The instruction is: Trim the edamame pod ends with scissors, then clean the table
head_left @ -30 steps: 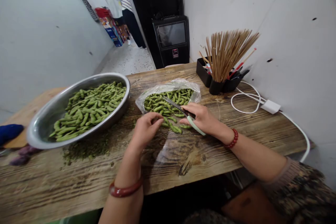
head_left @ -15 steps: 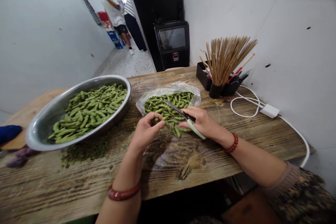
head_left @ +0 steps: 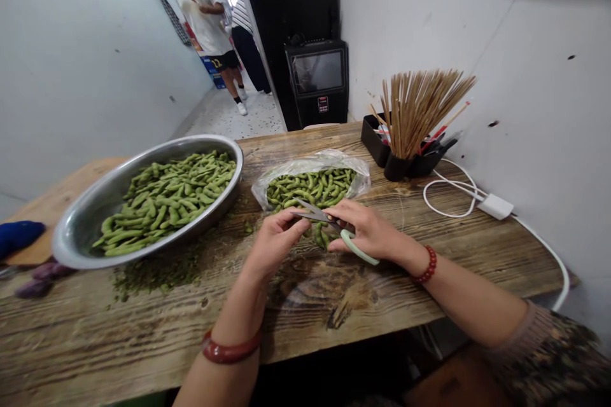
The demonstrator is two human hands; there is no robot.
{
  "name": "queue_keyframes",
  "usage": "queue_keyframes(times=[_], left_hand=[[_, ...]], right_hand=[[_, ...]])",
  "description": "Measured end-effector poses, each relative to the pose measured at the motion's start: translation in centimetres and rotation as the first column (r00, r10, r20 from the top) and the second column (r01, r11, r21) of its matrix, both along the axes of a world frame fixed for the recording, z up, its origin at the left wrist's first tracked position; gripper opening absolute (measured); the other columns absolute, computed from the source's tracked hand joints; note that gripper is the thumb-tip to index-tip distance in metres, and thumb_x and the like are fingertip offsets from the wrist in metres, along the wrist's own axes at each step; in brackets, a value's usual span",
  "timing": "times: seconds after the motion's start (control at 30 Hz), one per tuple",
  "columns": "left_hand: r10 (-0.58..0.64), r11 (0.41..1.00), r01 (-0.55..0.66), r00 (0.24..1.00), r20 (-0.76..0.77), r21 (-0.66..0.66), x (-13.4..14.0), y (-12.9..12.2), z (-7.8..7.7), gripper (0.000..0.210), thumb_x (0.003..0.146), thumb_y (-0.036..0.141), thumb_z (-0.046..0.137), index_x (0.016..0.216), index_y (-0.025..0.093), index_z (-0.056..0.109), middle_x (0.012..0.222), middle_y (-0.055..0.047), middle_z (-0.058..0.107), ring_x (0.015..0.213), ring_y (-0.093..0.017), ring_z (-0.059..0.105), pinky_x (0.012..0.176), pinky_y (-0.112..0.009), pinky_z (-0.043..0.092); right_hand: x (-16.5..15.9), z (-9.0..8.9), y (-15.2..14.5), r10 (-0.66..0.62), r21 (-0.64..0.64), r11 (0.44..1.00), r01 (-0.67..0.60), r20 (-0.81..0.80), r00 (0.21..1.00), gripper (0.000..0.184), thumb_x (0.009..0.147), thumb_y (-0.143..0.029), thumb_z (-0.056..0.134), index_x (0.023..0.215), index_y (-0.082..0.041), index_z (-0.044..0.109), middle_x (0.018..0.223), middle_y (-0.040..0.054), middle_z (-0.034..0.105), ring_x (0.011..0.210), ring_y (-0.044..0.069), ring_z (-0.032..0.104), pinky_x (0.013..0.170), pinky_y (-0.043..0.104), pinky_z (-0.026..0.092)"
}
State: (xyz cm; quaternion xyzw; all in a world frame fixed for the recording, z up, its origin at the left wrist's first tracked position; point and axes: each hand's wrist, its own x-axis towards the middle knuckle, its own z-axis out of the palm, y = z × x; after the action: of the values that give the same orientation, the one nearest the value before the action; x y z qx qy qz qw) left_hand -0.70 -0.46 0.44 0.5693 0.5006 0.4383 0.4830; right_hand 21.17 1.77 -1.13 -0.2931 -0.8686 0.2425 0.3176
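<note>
My right hand (head_left: 365, 229) grips a pair of scissors (head_left: 352, 243) with pale green handles. Their blades are parted and reach to the fingertips of my left hand (head_left: 279, 235). That hand is closed in a pinch on an edamame pod, mostly hidden by the fingers and blades. Just beyond both hands lies a clear plastic bag (head_left: 363, 179), its mouth open, full of green edamame pods (head_left: 310, 186). A few loose pods (head_left: 323, 236) rest on the table between the hands.
A large metal basin (head_left: 71, 248) of edamame stands at left, with green trimmings (head_left: 157, 276) beside it. A black holder (head_left: 375, 140) with wooden skewers (head_left: 420, 111) and a white cable with adapter (head_left: 496, 205) are at right. A person (head_left: 203, 9) stands in the doorway.
The scissors' blades have swung across to my left fingertips and spread apart. My left hand keeps its pinch close by. The person in the doorway has come nearer.
</note>
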Motion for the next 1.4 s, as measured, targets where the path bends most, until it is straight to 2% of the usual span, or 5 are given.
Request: queue_keyframes(times=[0.23,0.7,0.93,1.07,1.4], left_hand=[[-0.041,0.996,0.043,0.999,-0.03,0.08,0.3,0.0,0.3,0.014,0.074,0.026,0.069,0.084,0.018,0.074,0.086,-0.005,0.07,0.081,-0.018,0.06,0.076,-0.028,0.044],[0.02,0.999,-0.019,0.999,0.028,-0.032,0.5,0.0,0.4,0.013,0.071,0.026,0.072,0.08,0.017,0.073,0.075,-0.003,0.065,0.06,-0.011,0.049,0.05,-0.02,0.035],[0.169,0.981,-0.117,0.91,0.377,-0.157,0.0,0.2,0.2,0.022,0.067,0.027,0.077,0.082,0.016,0.064,0.071,0.003,0.055,0.045,-0.002,0.034,0.04,-0.014,0.025],[0.165,0.98,-0.081,0.848,0.503,-0.184,0.1,0.2,0.8,0.026,0.066,0.025,0.079,0.077,0.015,0.057,0.078,0.002,0.058,0.051,-0.003,0.046,0.04,-0.013,0.032],[0.135,0.977,-0.021,0.83,0.541,-0.213,0.2,0.1,0.9,0.032,0.062,0.022,0.082,0.085,0.015,0.061,0.069,0.002,0.061,0.055,-0.006,0.056,0.052,-0.015,0.048]], right_hand=[[-0.2,-0.1,-0.1,0.028,0.026,0.999,-0.028,0.0,1.0,0.058,0.077,-0.044,0.072,0.124,-0.014,0.055,0.093,0.0064,0.056,0.08,0.018,0.054,0.071,0.031,0.047],[-0.1,0.2,-0.1,0.006,0.023,1.0,-0.006,0.008,1.0,0.041,0.082,-0.036,0.068,0.116,-0.015,0.06,0.088,0.0064,0.06,0.079,0.018,0.057,0.071,0.029,0.046],[0.0,-0.6,0.8,-0.12,-0.022,0.993,0.118,-0.124,0.985,0.04,0.08,-0.039,0.07,0.11,-0.013,0.063,0.09,0.0075,0.062,0.08,0.018,0.059,0.074,0.03,0.047],[-0.1,-0.8,0.8,-0.099,-0.001,0.995,0.1,-0.158,0.982,0.045,0.079,-0.04,0.071,0.115,-0.015,0.061,0.092,0.0073,0.062,0.081,0.018,0.059,0.074,0.031,0.048],[-0.3,-0.3,-0.1,-0.018,0.053,0.998,0.02,-0.039,0.999,0.058,0.076,-0.038,0.073,0.126,-0.018,0.053,0.097,0.0081,0.058,0.076,0.017,0.055,0.069,0.031,0.049]])
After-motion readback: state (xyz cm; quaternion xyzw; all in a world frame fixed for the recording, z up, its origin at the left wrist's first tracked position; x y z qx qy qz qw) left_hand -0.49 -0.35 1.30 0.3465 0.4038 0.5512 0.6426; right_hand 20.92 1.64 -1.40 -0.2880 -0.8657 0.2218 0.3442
